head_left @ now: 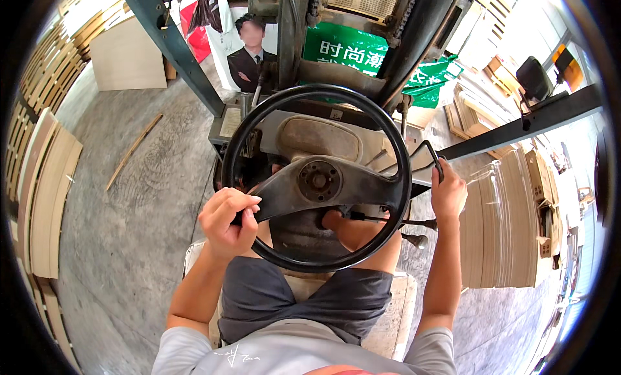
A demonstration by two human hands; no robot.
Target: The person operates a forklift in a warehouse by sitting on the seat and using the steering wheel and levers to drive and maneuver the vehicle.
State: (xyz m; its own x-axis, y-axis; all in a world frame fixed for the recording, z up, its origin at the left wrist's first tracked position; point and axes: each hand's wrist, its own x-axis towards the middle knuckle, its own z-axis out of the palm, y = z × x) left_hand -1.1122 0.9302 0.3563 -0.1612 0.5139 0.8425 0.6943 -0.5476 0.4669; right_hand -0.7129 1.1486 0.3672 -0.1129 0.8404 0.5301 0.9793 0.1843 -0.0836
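Black and likely stiff, the steering wheel [319,181] over the lap [259,294] is best held by its rim [405,181]; the left hand [226,221] is curled round it, the right hand [447,191] round a lever [433,153].

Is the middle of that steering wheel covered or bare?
Bare: the hub of the steering wheel shows a ring of dark holes around its centre, with no cap over them.

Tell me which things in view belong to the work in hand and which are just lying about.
In use:
steering wheel, held by the left hand
bent black handle, gripped by the right hand

Apparently just lying about:
wooden strip on the floor
stacked boards at right
green sheet ahead
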